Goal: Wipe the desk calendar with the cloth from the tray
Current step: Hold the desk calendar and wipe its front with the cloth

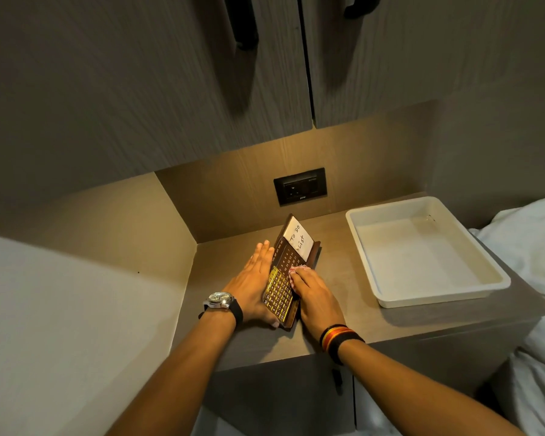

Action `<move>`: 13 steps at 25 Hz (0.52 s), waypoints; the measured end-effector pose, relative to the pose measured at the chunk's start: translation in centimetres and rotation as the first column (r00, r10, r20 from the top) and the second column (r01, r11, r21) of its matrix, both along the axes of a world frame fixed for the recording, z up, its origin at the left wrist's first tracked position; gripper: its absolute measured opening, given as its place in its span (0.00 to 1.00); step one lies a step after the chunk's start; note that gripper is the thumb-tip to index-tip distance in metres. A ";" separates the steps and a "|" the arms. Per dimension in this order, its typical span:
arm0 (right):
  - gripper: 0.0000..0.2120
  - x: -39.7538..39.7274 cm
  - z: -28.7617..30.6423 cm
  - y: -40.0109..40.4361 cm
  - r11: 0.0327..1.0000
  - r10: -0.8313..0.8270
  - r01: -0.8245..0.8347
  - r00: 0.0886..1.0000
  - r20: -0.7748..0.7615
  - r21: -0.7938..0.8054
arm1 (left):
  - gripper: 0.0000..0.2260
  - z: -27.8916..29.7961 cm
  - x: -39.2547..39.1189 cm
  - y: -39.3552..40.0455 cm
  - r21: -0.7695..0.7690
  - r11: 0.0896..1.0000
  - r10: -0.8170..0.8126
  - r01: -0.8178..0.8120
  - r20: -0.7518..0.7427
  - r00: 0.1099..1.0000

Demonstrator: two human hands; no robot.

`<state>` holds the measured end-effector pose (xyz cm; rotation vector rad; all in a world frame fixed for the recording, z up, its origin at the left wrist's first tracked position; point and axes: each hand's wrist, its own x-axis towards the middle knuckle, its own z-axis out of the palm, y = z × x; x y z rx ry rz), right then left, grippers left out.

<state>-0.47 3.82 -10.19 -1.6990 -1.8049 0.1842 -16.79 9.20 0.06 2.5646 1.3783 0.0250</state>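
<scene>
- Grey wood-grain cabinet doors (170,89) with black handles (243,23) hang above my bench (343,309).
- A black socket (300,186) sits in the lit back panel.
- White bedding (529,247) lies beyond the right edge.

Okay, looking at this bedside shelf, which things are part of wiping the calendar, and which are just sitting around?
Part of the job:
desk calendar
cloth, under the right hand
left hand, steadying the calendar's side
tray, which looks empty

Just there:
To Do List note on the calendar
wall socket
wristwatch
cabinet handles
white bedding
</scene>
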 end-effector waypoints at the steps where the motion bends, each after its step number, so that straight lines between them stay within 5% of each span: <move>1: 0.32 0.0 0.3 0.2 1.000 -0.004 0.003 1.000 -0.020 -0.005 | 0.72 0.0 -0.1 0.0 -0.007 1.000 0.005 -0.005 0.007 1.000; 8: 0.31 -1.5 3.5 3.5 0.991 0.082 -0.074 0.995 -0.062 0.114 | 0.73 -0.3 -0.2 0.1 -0.001 1.000 0.003 -0.003 0.032 0.999; 13: 0.34 -0.2 3.1 3.9 0.998 0.052 -0.049 0.996 -0.074 0.036 | 0.72 -0.5 -0.1 0.1 -0.011 1.000 0.003 -0.002 0.033 0.999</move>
